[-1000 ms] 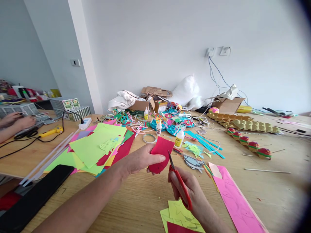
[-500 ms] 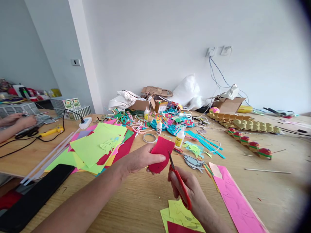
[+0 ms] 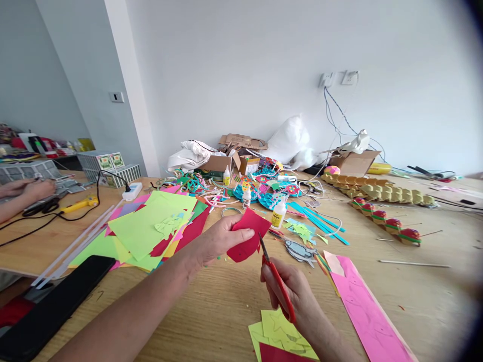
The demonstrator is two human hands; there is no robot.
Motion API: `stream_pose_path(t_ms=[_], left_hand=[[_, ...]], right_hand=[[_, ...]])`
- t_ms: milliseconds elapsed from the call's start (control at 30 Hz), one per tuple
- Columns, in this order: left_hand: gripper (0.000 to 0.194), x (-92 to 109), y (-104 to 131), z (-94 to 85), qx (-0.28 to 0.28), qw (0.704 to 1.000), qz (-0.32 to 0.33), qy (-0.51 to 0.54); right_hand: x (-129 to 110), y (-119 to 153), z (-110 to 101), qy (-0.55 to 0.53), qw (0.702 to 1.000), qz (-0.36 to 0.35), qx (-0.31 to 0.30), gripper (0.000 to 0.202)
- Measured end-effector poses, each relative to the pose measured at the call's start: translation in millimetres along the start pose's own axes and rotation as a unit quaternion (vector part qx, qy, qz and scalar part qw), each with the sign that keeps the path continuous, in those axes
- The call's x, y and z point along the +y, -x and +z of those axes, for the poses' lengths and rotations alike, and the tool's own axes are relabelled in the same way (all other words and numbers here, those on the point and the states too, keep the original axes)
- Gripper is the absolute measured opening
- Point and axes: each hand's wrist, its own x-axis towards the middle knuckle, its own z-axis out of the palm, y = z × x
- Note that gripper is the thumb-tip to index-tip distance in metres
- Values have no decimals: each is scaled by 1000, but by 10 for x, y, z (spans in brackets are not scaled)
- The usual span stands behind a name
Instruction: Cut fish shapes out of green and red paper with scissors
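Observation:
Pinched between the thumb and fingers of my left hand (image 3: 222, 240) is a piece of red paper (image 3: 252, 226), raised above the table. Its lower edge is rounded. My right hand (image 3: 289, 286) is closed around the red handles of a pair of scissors (image 3: 281, 289). The scissors' blades meet the paper's right edge, where a small cut flap hangs. Below my right hand lie yellow-green paper pieces (image 3: 281, 329) with pencil drawings, partly under a red sheet (image 3: 281, 353).
Coloured paper sheets (image 3: 139, 229) are piled at left, near a black phone-like slab (image 3: 60, 304). Glue bottles (image 3: 278, 215) and a grey paper fish (image 3: 300, 251) lie beyond my hands. A pink strip (image 3: 366, 306) is at right. Another person's hands (image 3: 33, 191) work far left.
My left hand has turned and shifted the red paper slightly left and up. A cut flap now shows at its right edge by the blades. My right hand has barely moved.

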Motion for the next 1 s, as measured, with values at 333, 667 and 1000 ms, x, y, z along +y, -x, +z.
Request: stream_pose_path(t_ms=[333, 667, 1000], left_hand=[[23, 3, 13, 173, 46, 998, 38, 23], [22, -46, 22, 247, 69, 995, 63, 17], [23, -40, 33, 239, 55, 996, 53, 38]], right_hand=[[67, 14, 3, -45, 999, -19, -4, 42], [119, -5, 5, -74, 997, -14, -4, 47], [65, 11, 8, -62, 998, 3, 3, 50]])
